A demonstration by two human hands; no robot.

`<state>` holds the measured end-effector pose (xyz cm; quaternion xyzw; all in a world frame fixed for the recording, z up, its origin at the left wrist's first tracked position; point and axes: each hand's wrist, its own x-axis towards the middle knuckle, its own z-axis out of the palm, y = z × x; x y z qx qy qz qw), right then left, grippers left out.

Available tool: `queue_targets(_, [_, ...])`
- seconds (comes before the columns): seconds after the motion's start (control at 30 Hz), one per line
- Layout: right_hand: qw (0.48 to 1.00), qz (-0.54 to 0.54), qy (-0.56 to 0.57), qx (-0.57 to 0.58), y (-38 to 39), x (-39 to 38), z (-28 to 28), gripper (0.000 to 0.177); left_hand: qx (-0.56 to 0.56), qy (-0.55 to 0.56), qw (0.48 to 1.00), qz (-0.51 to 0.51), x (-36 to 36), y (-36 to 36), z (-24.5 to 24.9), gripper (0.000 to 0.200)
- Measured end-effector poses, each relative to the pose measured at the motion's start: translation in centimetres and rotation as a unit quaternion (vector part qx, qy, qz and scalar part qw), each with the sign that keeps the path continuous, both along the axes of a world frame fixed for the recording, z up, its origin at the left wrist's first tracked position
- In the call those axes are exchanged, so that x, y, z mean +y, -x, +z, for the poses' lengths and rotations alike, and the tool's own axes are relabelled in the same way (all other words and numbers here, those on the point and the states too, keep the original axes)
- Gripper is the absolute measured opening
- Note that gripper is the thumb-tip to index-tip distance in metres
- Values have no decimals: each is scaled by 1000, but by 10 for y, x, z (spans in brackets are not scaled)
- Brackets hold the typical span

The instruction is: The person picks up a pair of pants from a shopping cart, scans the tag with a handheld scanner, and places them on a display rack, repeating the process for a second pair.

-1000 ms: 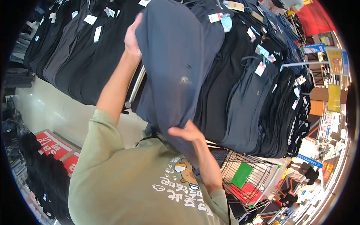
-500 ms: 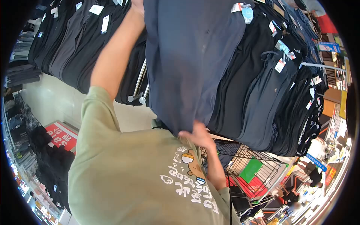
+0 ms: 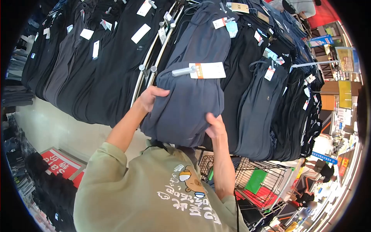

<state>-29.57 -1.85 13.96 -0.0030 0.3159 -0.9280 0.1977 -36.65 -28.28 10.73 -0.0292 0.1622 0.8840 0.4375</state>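
Note:
Dark blue-grey trousers hang in front of me in a thick fold, a drawstring loop showing higher up. My left hand is closed on their left side, thumb on top and fingers hidden behind the cloth. At the lower right edge, my right hand grips the same trousers, thumb in front and most fingers out of sight. A white and orange tag lies across the top of the fold, beside the clear round tip of a display rod.
Black trousers hang in rows to the left, with grey-blue trousers to the right. Metal rods point towards me. A shopping cart with a green panel stands low right. A red sign is low left.
My left hand has come down from the top of the view to the trousers' left side. The trousers are lower, revealing the tag and rods. My right hand has shifted slightly up and right.

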Motion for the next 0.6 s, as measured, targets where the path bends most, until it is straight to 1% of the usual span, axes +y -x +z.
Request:
queue_targets(0.03, [983, -52, -171, -32, 9, -14, 17, 78, -10, 8, 1000, 10, 3, 5, 12, 46])
queue_targets(0.07, [934, -101, -336, -66, 17, -22, 28, 72, -10, 6, 1000, 11, 6, 12, 17, 46])
queue_targets(0.1, [909, -94, -404, -45, 28, -21, 33, 63, -32, 82, 996, 33, 7, 22, 20, 48])
queue_targets(0.13, [878, -86, -470, -24, 42, -18, 35, 54, -54, 160, 984, 56, 11, 32, 32, 51])
queue_targets(0.17, [852, -102, -512, 30, 54, -17, 30, 40, 39, 299, 950, 83, 25, 43, 46, 56])
queue_targets(0.2, [831, -127, -536, 78, 66, -15, 23, 33, 119, 311, 936, 116, 31, 59, 35, 57])
queue_targets(0.27, [832, -134, -533, 80, 94, 1, 4, 31, 226, 330, 901, 167, 37, 90, 22, 52])
queue_targets(0.3, [856, -155, -491, 55, 108, 8, -5, 31, 228, 327, 902, 165, 38, 108, 21, 52])
queue_targets(0.33, [877, -174, -447, 29, 122, 12, -8, 31, 256, 340, 892, 150, 38, 127, 19, 49])
queue_targets(0.37, [879, -181, -440, 39, 138, 16, -10, 31, 285, 353, 881, 135, 40, 146, 17, 47])
queue_targets(0.4, [879, -199, -432, 29, 156, 18, -9, 29, 303, 350, 874, 145, 48, 166, 21, 41])
queue_targets(0.47, [846, -247, -469, 46, 199, 27, -7, 28, 390, 358, 833, 159, 64, 215, 29, 45])
queue_targets(0.53, [814, -294, -493, 84, 244, 38, 2, 24, 416, 366, 816, 163, 79, 263, 39, 38])
queue_targets(0.6, [809, -328, -479, 99, 288, 48, 1, 22, 445, 361, 789, 220, 95, 305, 38, 36])
